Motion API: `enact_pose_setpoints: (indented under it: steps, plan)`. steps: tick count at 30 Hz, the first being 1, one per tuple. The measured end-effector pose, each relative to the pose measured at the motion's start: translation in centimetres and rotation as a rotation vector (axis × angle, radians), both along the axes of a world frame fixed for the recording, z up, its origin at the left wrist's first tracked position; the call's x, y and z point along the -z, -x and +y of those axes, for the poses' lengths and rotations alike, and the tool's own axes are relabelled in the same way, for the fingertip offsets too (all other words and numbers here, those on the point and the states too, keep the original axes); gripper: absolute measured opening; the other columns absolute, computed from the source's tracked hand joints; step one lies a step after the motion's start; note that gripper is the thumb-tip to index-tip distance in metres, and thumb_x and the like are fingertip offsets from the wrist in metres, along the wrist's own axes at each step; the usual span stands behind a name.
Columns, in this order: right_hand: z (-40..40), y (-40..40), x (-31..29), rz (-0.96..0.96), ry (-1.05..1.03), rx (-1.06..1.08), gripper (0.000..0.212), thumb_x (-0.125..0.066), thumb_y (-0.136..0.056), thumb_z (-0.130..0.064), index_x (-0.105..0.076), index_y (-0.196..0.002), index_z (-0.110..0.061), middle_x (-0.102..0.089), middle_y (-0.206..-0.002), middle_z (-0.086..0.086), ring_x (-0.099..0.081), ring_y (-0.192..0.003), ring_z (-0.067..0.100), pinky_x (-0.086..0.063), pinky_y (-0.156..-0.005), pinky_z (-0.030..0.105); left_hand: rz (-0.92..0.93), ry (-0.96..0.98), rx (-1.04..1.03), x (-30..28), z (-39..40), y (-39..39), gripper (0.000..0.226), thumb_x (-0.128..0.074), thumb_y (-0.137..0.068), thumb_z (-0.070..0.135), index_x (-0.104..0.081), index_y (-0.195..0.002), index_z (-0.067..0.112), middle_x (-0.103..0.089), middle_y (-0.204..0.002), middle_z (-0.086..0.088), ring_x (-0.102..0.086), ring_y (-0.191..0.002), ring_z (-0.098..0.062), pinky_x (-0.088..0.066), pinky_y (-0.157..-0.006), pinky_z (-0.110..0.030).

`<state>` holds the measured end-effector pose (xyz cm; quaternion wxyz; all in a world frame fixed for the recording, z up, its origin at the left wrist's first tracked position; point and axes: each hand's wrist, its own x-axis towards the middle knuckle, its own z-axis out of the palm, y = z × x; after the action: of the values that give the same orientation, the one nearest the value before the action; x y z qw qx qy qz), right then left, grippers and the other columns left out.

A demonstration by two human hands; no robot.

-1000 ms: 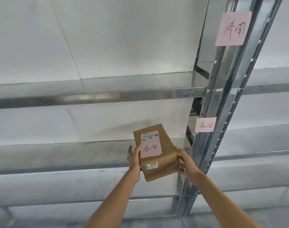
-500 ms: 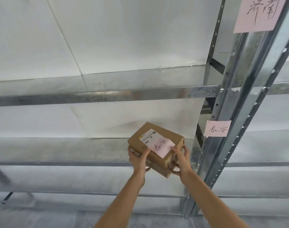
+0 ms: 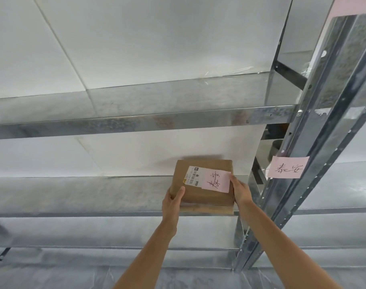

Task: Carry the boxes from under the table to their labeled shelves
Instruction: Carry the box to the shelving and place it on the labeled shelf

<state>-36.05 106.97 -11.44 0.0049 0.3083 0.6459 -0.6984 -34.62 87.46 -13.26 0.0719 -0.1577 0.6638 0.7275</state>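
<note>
A brown cardboard box [image 3: 200, 195] with a white shipping label and a pink handwritten note lies flat on the middle metal shelf [image 3: 94, 197], near its right end. My left hand [image 3: 172, 202] grips the box's front left corner. My right hand [image 3: 240, 190] holds its right side. The box's front edge overhangs the shelf lip slightly. A pink note [image 3: 287, 169] with the same handwriting hangs on the upright post just right of the box.
Galvanised uprights [image 3: 315, 142] rise at the right. Another metal shelf [image 3: 136, 109] runs above and one [image 3: 115, 236] below. A second pink note [image 3: 350, 5] sits high on the post. A white wall backs the rack.
The box went from tilted in the air to lying flat on the middle shelf, turned so its label faces up. Both hands moved forward with it. The camera came closer.
</note>
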Motion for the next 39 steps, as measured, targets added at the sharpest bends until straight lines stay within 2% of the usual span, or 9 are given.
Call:
enact_pose_setpoints:
  steps: [6, 10, 15, 18, 22, 25, 30, 35, 39]
  plan:
    - [1.4, 2.9, 1.0, -0.023, -0.089, 0.003, 0.034, -0.042, -0.093, -0.047, -0.063, -0.097, -0.02, -0.059, -0.078, -0.005, -0.052, -0.073, 0.012, -0.04, -0.057, 0.024, 0.014, 0.08, 0.085, 1.4, 0.6, 2.0, 0.05, -0.06, -0.082, 0.051, -0.051, -0.127, 0.033, -0.065, -0.116, 0.011, -0.055, -0.112, -0.012, -0.037, -0.091, -0.029]
    - [1.6, 3.5, 3.2, -0.112, -0.004, -0.049, 0.043, -0.036, -0.096, -0.044, -0.062, -0.11, -0.013, -0.065, -0.11, 0.014, -0.058, -0.104, 0.032, -0.048, -0.094, 0.044, -0.033, 0.1, 0.105, 2.7, 0.9, 3.0, 0.046, -0.058, -0.085, 0.045, -0.05, -0.129, 0.032, -0.064, -0.116, 0.01, -0.056, -0.111, -0.015, -0.042, -0.094, -0.032]
    - [1.9, 4.3, 3.6, -0.085, 0.061, -0.104, 0.047, -0.033, -0.096, -0.046, -0.06, -0.116, -0.013, -0.064, -0.118, 0.016, -0.057, -0.111, 0.034, -0.044, -0.101, 0.049, -0.012, 0.105, 0.133, 2.8, 0.9, 3.8, 0.04, -0.059, -0.085, 0.043, -0.052, -0.125, 0.035, -0.065, -0.116, 0.01, -0.058, -0.111, -0.013, -0.044, -0.099, -0.034]
    - [2.0, 4.3, 3.6, -0.077, 0.093, -0.082, 0.044, -0.033, -0.097, -0.043, -0.061, -0.11, -0.013, -0.064, -0.117, 0.015, -0.058, -0.109, 0.033, -0.047, -0.096, 0.044, 0.0, 0.119, 0.15, 2.7, 1.0, 3.8, 0.041, -0.058, -0.085, 0.045, -0.05, -0.125, 0.037, -0.065, -0.116, 0.012, -0.058, -0.109, -0.01, -0.044, -0.092, -0.028]
    - [1.9, 3.1, 3.2, -0.051, 0.164, -0.04, 0.034, -0.032, -0.098, -0.04, -0.059, -0.1, -0.018, -0.062, -0.107, 0.008, -0.058, -0.085, 0.017, -0.046, -0.061, 0.023, 0.012, 0.126, 0.166, 1.9, 0.8, 3.4, 0.034, -0.057, -0.087, 0.045, -0.05, -0.12, 0.04, -0.064, -0.11, 0.018, -0.056, -0.102, -0.001, -0.043, -0.08, -0.018]
    - [2.3, 1.6, 3.3, -0.025, 0.178, -0.022, 0.039, -0.032, -0.099, -0.038, -0.052, -0.123, -0.015, -0.058, -0.121, 0.006, -0.055, -0.1, 0.016, -0.045, -0.071, 0.02, 0.03, 0.125, 0.172, 1.3, 0.4, 2.6, 0.035, -0.057, -0.087, 0.041, -0.05, -0.122, 0.04, -0.064, -0.112, 0.019, -0.056, -0.105, -0.002, -0.041, -0.081, -0.016]
    - [2.4, -1.9, 3.9, -0.03, 0.082, -0.037, 0.055, -0.037, -0.095, -0.047, -0.033, -0.143, -0.02, -0.035, -0.151, 0.006, -0.031, -0.139, 0.028, -0.025, -0.115, 0.044, 0.032, 0.184, 0.18, 0.8, -0.5, 0.5, 0.051, -0.052, -0.091, 0.04, -0.039, -0.14, 0.031, -0.051, -0.135, 0.007, -0.044, -0.128, -0.017, -0.032, -0.099, -0.032]
    - [1.1, -5.5, 3.0, 0.008, -0.032, -0.052, 0.054, -0.058, -0.09, -0.021, -0.038, -0.141, -0.022, -0.044, -0.144, 0.011, -0.042, -0.131, 0.031, -0.034, -0.111, 0.049, 0.007, 0.223, 0.146, -0.4, -3.3, -2.6, 0.062, -0.058, -0.089, 0.033, -0.032, -0.144, 0.025, -0.035, -0.151, -0.004, -0.037, -0.135, -0.024, -0.032, -0.108, -0.04]
    - [-1.8, -8.0, 0.5, 0.096, -0.294, -0.036, 0.051, -0.066, -0.083, -0.034, -0.048, -0.13, -0.028, -0.058, -0.129, 0.002, -0.055, -0.113, 0.024, -0.044, -0.098, 0.042, 0.048, 0.271, 0.14, -2.0, -6.5, -4.0, 0.063, -0.062, -0.087, 0.025, -0.034, -0.143, 0.025, -0.039, -0.148, -0.005, -0.04, -0.133, -0.024, -0.036, -0.102, -0.035]
